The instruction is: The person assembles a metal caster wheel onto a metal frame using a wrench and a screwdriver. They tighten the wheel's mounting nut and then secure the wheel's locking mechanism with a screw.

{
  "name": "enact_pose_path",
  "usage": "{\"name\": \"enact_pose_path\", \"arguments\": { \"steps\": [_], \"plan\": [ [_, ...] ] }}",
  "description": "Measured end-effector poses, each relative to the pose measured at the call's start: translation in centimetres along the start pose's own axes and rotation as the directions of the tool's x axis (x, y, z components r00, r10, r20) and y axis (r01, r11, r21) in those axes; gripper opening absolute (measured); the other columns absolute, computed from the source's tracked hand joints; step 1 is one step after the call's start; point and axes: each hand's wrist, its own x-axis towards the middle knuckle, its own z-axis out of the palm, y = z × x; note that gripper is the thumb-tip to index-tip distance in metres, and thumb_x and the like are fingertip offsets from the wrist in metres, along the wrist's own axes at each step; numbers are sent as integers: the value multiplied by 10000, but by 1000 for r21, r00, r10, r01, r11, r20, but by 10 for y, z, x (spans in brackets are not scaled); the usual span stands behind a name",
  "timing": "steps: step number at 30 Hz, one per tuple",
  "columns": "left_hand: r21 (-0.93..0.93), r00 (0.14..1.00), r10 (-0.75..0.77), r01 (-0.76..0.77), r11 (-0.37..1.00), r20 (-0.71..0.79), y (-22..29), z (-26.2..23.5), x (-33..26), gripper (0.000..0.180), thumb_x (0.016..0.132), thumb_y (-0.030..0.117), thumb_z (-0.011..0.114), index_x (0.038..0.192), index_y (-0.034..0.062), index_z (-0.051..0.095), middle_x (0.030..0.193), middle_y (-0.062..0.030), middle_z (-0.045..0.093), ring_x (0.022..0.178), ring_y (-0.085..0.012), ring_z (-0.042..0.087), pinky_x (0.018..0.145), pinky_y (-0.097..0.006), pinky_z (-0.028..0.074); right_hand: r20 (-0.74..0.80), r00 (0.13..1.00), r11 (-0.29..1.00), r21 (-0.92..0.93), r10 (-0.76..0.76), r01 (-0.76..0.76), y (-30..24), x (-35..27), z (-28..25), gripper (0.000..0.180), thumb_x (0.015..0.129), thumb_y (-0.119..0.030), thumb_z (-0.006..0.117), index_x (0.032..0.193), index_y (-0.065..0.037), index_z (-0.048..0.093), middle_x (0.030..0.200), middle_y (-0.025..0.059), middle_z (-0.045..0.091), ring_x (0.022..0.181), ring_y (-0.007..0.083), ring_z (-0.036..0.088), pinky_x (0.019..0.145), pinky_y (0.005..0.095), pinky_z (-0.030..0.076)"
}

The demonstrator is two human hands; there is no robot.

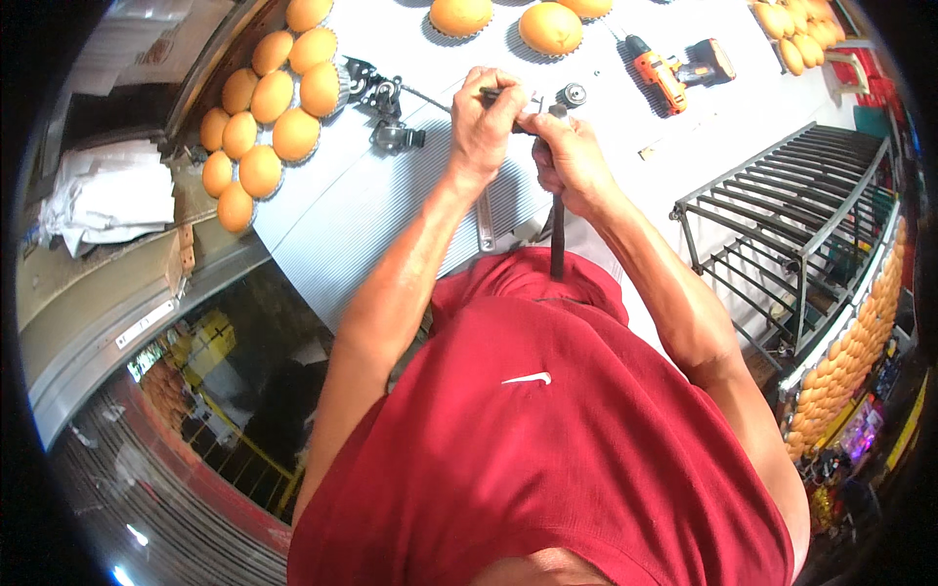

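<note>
My left hand (479, 132) is closed, with a thin dark piece (491, 93) pinched in its fingers; its kind cannot be made out. Close beside it, my right hand (575, 161) is closed round a long dark bar-like handle (557, 239), which reaches down to the red shirt. The right thumb and the left fingertips nearly meet, and what lies between them is partly hidden. Just beyond the right hand sits a small round metal-and-black part (572, 95). Black caster wheels (396, 137) lie left of my left hand. A flat metal bar (485, 223) lies below my wrists.
Orange-brown domes in pleated cups, like cupcakes (272, 96), cluster at the left; more (550, 29) stand at the far edge. An orange-and-black power drill (664, 78) lies at far right. A black metal rack (791, 215) stands to the right. White sheets (107, 195) are piled at left.
</note>
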Motion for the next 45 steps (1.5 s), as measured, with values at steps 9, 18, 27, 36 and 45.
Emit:
{"name": "enact_pose_path", "arguments": {
  "steps": [9, 18, 27, 36, 45],
  "plan": [
    [308, 880, 473, -438, 844, -46, -5, 41, -8, 170, 821, 207, 713, 807, 44, 663, 850, -58, 586, 891, -194, 473, 764, -335, 443, -55, 989, 964, 238, 138, -121, -11, -22, -16, 208, 918, -269, 630, 945, -63, 643, 526, -60, 387, 393, 56, 286, 376, 256, 203],
    [398, 855, 519, -468, 789, -24, 14, 57, -35, 116, 881, 108, 613, 791, 35, 597, 834, -77, 585, 862, -180, 477, 811, -354, 438, -161, 955, 967, 12, -249, 254, 13, -41, -21, 159, 891, -163, 676, 862, -7, 659, 735, -41, 572, 666, 33, 452, 556, 237, 368],
    [377, 924, 366, -304, 875, -106, 12, 53, -51, 211, 822, 198, 783, 810, 17, 675, 876, -45, 526, 746, -133, 521, 645, -287, 458, -192, 928, 947, -23, -319, 320, 30, -52, -22, 188, 879, -148, 687, 911, 38, 693, 766, -2, 631, 695, 63, 508, 600, 253, 419],
    [-473, 950, 311, -290, 832, -35, 2, 77, -58, 456, 914, 282, 716, 1211, 19, 491, 1017, -56, 565, 927, -158, 648, 832, -304, 533, -136, 966, 973, 49, -219, 227, 13, -63, -43, 231, 907, -281, 641, 790, -85, 607, 517, -53, 385, 376, 55, 282, 354, 251, 194],
    [29, 894, 402, -405, 914, -199, 4, 74, -60, 405, 1019, 311, 496, 738, 23, 544, 826, -64, 533, 791, -148, 503, 753, -330, 416, -120, 933, 940, -74, -339, 332, 19, -70, -35, 191, 880, -258, 680, 831, -81, 627, 530, -59, 408, 394, 48, 311, 370, 257, 212]
  ]
}}
